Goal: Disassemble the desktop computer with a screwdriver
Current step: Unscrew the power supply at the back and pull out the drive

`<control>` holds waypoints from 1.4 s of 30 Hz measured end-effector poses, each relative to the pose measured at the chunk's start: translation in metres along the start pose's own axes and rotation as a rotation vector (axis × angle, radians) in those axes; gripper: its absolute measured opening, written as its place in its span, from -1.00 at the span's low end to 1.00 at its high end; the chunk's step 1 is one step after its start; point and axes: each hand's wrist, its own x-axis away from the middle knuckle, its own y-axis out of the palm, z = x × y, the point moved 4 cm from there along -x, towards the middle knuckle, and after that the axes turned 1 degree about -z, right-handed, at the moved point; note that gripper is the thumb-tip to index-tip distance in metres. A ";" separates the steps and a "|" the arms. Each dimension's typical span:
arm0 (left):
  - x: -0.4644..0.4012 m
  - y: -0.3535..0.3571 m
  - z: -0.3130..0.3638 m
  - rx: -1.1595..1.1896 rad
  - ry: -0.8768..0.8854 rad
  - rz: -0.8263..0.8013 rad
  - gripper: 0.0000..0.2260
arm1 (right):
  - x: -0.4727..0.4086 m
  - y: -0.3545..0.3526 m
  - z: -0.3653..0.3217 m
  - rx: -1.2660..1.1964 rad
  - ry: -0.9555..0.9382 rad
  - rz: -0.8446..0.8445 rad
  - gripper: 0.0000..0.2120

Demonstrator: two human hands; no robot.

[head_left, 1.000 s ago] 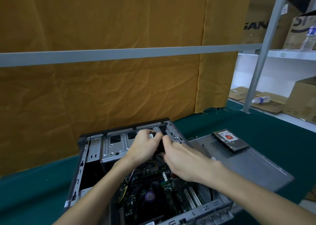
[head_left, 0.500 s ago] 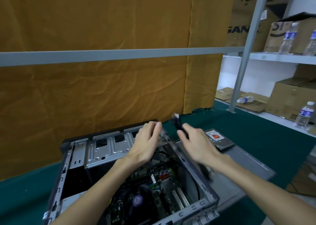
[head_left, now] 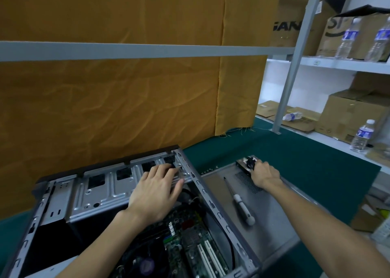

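Open desktop computer case (head_left: 118,195) on the green mat (head_left: 295,151), both hands engaged.

The case lies on its side with the motherboard (head_left: 190,241) exposed. The left hand (head_left: 155,190) rests flat on the metal drive bay (head_left: 101,191), fingers extended and spread. The right hand (head_left: 264,173) reaches to the hard drive (head_left: 242,163), which sits on the far end of the detached grey side panel (head_left: 263,218); its fingers curl round a small black part (head_left: 251,162) held on top of the drive. What the black part is cannot be determined. The screwdriver (head_left: 239,201) lies unheld on the side panel, just beside the case wall, between the case and the right forearm, tip pointing away from the person. Cardboard boxes (head_left: 354,113) and water bottles (head_left: 362,135) stand on the shelving at right.
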 end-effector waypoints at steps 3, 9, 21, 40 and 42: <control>-0.001 0.000 0.001 -0.011 0.002 -0.005 -0.38 | -0.010 0.004 0.007 -0.017 0.019 -0.043 -0.47; 0.000 0.001 0.000 -0.018 0.004 -0.001 -0.41 | -0.022 -0.002 0.015 -0.133 0.000 0.009 -0.42; 0.001 -0.001 0.001 -0.015 0.003 0.005 -0.40 | -0.017 0.013 0.015 -0.004 -0.211 0.183 -0.54; 0.003 -0.001 0.002 0.025 0.003 -0.020 -0.42 | 0.013 0.004 0.022 -0.027 -0.175 0.065 -0.33; 0.003 -0.002 0.002 0.033 0.005 -0.018 -0.42 | 0.019 0.002 0.021 -0.003 -0.213 0.059 -0.37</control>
